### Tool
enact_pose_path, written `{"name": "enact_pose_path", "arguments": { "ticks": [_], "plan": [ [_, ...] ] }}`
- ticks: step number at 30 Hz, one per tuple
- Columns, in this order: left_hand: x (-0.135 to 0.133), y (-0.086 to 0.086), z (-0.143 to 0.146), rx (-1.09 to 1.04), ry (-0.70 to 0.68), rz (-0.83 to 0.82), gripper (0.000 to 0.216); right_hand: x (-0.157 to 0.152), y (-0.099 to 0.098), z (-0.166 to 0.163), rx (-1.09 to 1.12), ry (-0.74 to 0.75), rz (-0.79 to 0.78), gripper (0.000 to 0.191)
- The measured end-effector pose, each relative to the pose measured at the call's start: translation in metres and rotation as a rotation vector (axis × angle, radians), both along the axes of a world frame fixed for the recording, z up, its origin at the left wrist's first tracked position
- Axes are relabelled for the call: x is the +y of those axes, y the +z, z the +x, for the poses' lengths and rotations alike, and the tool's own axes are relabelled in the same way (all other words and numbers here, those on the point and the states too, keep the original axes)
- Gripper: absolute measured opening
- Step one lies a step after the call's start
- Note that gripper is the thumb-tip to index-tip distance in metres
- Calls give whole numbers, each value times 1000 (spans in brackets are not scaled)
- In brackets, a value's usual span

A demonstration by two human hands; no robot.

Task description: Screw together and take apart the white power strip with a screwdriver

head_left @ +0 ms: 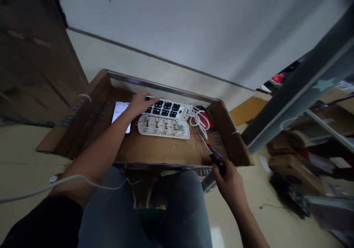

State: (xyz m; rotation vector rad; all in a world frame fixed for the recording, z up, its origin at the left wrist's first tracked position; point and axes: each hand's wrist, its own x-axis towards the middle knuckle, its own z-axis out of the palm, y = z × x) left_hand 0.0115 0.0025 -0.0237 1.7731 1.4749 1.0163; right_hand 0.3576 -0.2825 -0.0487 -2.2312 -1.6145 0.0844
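Observation:
A power strip lies opened in two halves on a cardboard box base. The far half [183, 109] is white with rows of black sockets, and its white cable [203, 124] coils at the right end. My left hand [139, 105] grips its left end, fingers over the edge. Just in front lies the near half [164, 127], its metal contact strips and a small blue part facing up. In my right hand [228, 176] is a screwdriver [217, 162] with a black and yellow handle. Its shaft points up and left toward the cable, apart from both halves.
A lit phone [119, 110] lies left of the strip, partly behind my left forearm. Several tiny screws [177, 144] are scattered in front. A second screwdriver [217, 152] and a red item [207, 119] lie at the right. Cardboard walls [232, 133] rise at the sides.

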Motion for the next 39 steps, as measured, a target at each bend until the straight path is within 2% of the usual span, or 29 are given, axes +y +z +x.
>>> {"name": "enact_pose_path", "arguments": {
  "ticks": [6,10,15,21,27,32,35,39],
  "plan": [
    [-1,0,2,-31,45,-17,38,-59,6,-21,101,-63,155,60],
    [4,-5,4,-120,28,7,33,-65,6,-53,201,19,195,51],
    [13,-13,4,-344,7,-11,28,-37,7,-98,266,183,233,40],
    [17,-11,2,-458,13,-97,30,15,-1,-127,193,229,392,31],
    [18,-7,-1,-544,32,-172,26,71,-20,-129,52,423,498,38],
    [19,-7,-7,-582,49,-178,28,107,-27,-121,-90,570,585,39],
    [19,-7,-9,-595,48,-172,30,115,-26,-119,-143,574,617,36],
    [20,-8,-10,-595,56,-167,42,110,-19,-118,-159,566,646,29]
  ]
}}
